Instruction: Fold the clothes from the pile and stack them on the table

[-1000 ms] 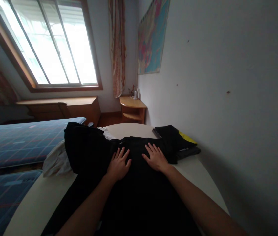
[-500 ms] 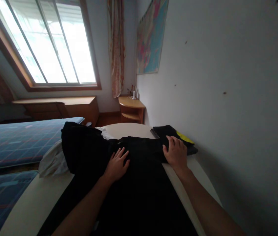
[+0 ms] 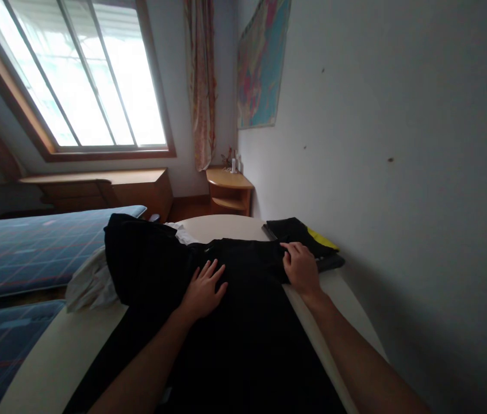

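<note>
Forearms enter from 6 o'clock and run up over a black garment (image 3: 243, 322) spread along a pale round table (image 3: 53, 356). Left hand (image 3: 203, 290) lies palm down on the cloth, fingers spread and pointing toward 1 o'clock, flat and holding nothing. Right hand (image 3: 301, 267) sits at the garment's 3 o'clock edge, fingers curled over the hem; whether it pinches the cloth, cannot tell. Just past its knuckles, toward 1 o'clock, a folded dark stack (image 3: 307, 241) with a yellow patch rests on the table, close against the wall (image 3: 398, 172). At 10 o'clock from the left hand the garment bunches into a raised fold, and a pale cloth (image 3: 90, 282) hangs off the table edge beside it. Bare tabletop shows at 12 o'clock beyond the garment and in a narrow strip along the right forearm. Blue plaid bed (image 3: 23, 247) lies at 9 o'clock.
</note>
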`<action>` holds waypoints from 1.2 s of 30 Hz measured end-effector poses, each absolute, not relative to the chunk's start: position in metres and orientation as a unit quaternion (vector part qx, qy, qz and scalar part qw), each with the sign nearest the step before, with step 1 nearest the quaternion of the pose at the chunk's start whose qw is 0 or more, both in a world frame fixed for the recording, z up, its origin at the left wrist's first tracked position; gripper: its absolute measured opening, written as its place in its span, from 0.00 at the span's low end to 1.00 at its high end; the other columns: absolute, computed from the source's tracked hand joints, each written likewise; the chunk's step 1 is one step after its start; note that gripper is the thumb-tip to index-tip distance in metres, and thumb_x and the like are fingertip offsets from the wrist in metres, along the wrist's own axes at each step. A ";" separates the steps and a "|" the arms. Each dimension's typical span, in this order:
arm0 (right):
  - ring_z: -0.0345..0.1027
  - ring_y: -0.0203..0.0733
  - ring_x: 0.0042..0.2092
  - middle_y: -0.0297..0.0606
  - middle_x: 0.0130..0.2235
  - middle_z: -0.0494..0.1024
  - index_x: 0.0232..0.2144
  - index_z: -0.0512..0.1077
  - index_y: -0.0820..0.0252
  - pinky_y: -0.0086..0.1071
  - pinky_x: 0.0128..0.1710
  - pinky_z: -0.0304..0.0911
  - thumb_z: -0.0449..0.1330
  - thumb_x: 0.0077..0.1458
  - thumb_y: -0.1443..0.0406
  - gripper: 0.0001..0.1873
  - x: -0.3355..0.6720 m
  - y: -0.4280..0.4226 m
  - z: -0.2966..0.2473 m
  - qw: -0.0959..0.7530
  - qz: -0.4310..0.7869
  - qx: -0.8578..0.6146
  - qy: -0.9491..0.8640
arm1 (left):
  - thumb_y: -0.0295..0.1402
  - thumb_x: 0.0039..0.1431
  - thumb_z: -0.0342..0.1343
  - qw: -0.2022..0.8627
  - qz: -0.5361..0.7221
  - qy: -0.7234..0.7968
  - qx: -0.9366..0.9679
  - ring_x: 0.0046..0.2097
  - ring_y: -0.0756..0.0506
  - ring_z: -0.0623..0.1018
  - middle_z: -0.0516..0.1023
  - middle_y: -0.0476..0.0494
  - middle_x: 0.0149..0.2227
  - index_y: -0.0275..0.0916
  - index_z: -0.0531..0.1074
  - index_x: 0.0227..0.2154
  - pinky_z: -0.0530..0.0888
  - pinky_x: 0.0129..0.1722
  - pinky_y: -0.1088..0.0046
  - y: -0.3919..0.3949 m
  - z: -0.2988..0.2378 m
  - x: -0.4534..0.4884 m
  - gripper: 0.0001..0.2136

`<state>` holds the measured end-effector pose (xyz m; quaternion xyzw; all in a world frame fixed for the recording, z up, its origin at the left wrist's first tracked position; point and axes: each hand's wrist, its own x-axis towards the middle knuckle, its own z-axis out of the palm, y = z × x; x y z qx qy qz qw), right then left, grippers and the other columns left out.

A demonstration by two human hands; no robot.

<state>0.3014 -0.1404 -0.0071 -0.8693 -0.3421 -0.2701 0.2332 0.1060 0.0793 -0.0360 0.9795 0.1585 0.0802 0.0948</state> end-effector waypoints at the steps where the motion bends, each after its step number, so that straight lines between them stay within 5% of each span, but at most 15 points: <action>1: 0.68 0.47 0.51 0.44 0.50 0.75 0.53 0.73 0.59 0.39 0.52 0.61 0.50 0.61 0.71 0.21 0.299 -0.138 -0.006 0.242 -0.267 -0.864 -0.352 | 0.43 0.67 0.47 0.095 0.080 0.159 0.979 0.71 0.38 0.51 0.52 0.40 0.70 0.43 0.60 0.66 0.52 0.68 0.51 0.079 -0.036 0.106 0.26; 6: 0.67 0.46 0.56 0.42 0.60 0.69 0.62 0.64 0.58 0.37 0.54 0.66 0.48 0.61 0.73 0.28 0.280 -0.126 0.000 0.236 -0.262 -0.849 -0.394 | 0.43 0.68 0.46 0.096 0.082 0.157 0.980 0.71 0.37 0.52 0.52 0.40 0.70 0.43 0.59 0.66 0.53 0.67 0.50 0.079 -0.036 0.106 0.26; 19: 0.66 0.47 0.55 0.42 0.60 0.69 0.64 0.60 0.54 0.42 0.55 0.64 0.58 0.53 0.75 0.37 0.242 -0.116 0.009 0.110 -0.090 -0.782 -0.606 | 0.42 0.67 0.47 0.094 0.106 0.146 0.979 0.70 0.36 0.54 0.55 0.41 0.70 0.45 0.60 0.65 0.54 0.67 0.49 0.083 -0.042 0.106 0.25; 26: 0.71 0.44 0.44 0.38 0.39 0.78 0.38 0.75 0.58 0.35 0.46 0.63 0.58 0.55 0.71 0.09 0.254 -0.130 0.018 0.112 -0.050 -0.812 -0.571 | 0.38 0.66 0.49 0.107 0.120 0.129 0.978 0.69 0.38 0.58 0.59 0.42 0.68 0.43 0.61 0.65 0.55 0.67 0.53 0.081 -0.039 0.106 0.25; 36: 0.72 0.41 0.40 0.36 0.36 0.79 0.36 0.76 0.55 0.33 0.45 0.64 0.61 0.59 0.63 0.05 0.252 -0.138 0.017 0.214 0.015 -0.766 -0.606 | 0.40 0.69 0.44 0.121 0.124 0.167 0.971 0.64 0.37 0.66 0.68 0.37 0.63 0.40 0.61 0.64 0.63 0.62 0.54 0.072 -0.024 0.125 0.24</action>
